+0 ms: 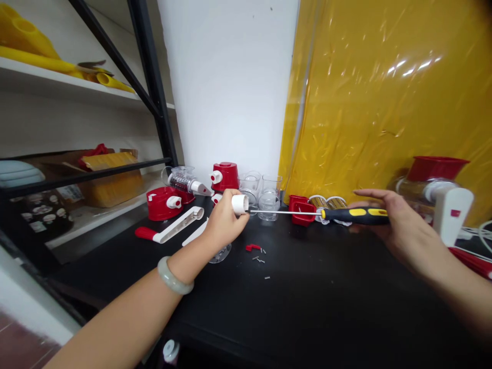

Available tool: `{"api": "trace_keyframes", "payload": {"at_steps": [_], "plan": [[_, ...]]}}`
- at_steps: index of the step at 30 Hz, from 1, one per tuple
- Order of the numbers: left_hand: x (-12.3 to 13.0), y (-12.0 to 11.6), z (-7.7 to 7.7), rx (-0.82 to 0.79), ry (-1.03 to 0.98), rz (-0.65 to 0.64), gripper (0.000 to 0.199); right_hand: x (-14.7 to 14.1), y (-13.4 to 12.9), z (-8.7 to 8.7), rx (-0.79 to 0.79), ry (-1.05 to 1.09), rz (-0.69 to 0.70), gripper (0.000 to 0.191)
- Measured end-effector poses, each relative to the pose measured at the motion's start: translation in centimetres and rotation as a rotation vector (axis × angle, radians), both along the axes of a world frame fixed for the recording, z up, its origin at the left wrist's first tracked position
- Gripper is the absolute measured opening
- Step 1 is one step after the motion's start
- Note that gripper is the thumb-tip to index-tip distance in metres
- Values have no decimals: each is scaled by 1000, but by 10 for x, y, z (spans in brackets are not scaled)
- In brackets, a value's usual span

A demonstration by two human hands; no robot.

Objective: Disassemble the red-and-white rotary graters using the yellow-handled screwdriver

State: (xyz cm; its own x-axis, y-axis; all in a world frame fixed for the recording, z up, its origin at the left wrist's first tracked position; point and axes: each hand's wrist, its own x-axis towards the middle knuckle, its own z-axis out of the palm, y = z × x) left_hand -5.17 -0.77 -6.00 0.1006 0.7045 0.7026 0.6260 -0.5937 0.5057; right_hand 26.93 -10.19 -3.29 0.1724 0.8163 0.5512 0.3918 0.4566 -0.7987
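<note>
My left hand (225, 220) is closed around a short white plastic cylinder (240, 204), holding it above the black table. A screwdriver (355, 215) with a black and yellow handle lies level in the air, its tip at the cylinder's near end beside my left thumb. Whether the tip sits in a screw is hidden. My right hand (403, 220) is at the butt of the handle, index finger stretched out above it and other fingers partly behind. Below, a small red plastic piece (252, 247) and several small screws (258, 259) lie on the table.
A white crank handle with red grip (169, 230), red housings (163, 203), clear cups (271, 189), a red hopper (302, 209) and grater drums (336, 203) stand along the back. An assembled grater (442, 195) is at right. Black-framed shelving (154, 77) borders the left.
</note>
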Motion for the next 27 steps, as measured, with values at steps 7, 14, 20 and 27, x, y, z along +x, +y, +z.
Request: {"api": "trace_keyframes", "payload": {"at_steps": [7, 14, 20, 27], "plan": [[-2, 1, 0, -13, 24, 16, 38, 5, 3, 2, 102, -234, -74, 32], [0, -1, 1, -3, 9, 13, 36, -3, -1, 5, 67, 290, 198, 62], [1, -2, 0, -5, 26, 24, 36, 5, 9, -3, -116, 129, 172, 47], [2, -2, 0, -33, 36, 28, 37, 6, 7, 0, 85, -7, 26, 35]]}}
